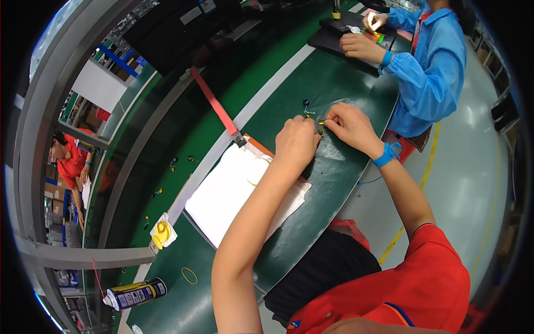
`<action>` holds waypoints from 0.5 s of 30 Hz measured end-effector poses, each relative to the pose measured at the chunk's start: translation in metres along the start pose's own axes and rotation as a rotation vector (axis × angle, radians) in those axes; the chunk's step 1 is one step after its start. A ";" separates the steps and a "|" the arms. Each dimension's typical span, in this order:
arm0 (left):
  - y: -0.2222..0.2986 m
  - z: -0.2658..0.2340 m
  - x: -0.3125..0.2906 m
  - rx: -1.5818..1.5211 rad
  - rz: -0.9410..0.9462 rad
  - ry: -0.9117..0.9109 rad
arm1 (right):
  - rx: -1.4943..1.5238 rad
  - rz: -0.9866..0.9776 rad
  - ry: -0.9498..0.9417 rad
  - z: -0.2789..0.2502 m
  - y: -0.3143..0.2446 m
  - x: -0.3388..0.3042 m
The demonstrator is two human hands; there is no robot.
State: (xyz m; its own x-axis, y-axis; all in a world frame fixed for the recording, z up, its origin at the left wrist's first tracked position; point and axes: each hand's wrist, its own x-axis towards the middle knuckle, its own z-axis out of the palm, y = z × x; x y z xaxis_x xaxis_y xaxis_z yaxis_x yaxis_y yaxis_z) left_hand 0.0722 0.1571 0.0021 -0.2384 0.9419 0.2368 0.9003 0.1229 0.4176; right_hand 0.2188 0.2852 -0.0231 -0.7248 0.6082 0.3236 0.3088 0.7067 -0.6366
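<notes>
My left hand [298,143] is closed over the green table, its fingers curled downward. Whatever it may grip is mostly hidden, though a speck of yellow shows at its fingertips. Just to its right, my right hand [352,127] pinches a tiny yellow piece [321,123] between thumb and fingers. A blue wristband [385,155] circles my right wrist. Beyond my left fingers lies a small dark part with a pale wire [306,106]. Under and beside my hands a clear plastic sheet [334,149] rests on the table.
White sheets [225,186] lie left of my left forearm, beside a red strap [216,106]. A spray can [136,293], a rubber band [189,275] and a yellow item on white wrapping [162,232] are nearer left. A co-worker in blue [428,72] works at the far right.
</notes>
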 end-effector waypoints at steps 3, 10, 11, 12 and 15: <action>-0.003 -0.033 -0.018 -0.307 0.000 -0.029 | 0.288 0.109 0.026 0.002 0.004 -0.006; -0.051 -0.093 -0.093 -0.795 -0.322 0.088 | 0.752 0.129 -0.334 0.005 -0.065 -0.021; -0.055 -0.093 -0.100 -0.788 -0.329 0.090 | 0.605 -0.067 -0.227 0.019 -0.072 -0.021; -0.059 -0.092 -0.104 -0.633 -0.346 0.131 | 0.521 -0.152 -0.224 0.022 -0.083 -0.019; -0.060 -0.085 -0.113 -0.387 -0.296 0.181 | 0.409 -0.318 -0.181 0.044 -0.102 -0.012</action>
State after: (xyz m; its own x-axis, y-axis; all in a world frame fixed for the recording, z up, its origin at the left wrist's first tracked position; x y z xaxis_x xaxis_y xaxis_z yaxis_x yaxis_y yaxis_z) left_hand 0.0137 0.0166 0.0251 -0.5524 0.8109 0.1928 0.5924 0.2193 0.7752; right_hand 0.1688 0.1894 0.0071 -0.8489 0.2905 0.4416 -0.1808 0.6254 -0.7590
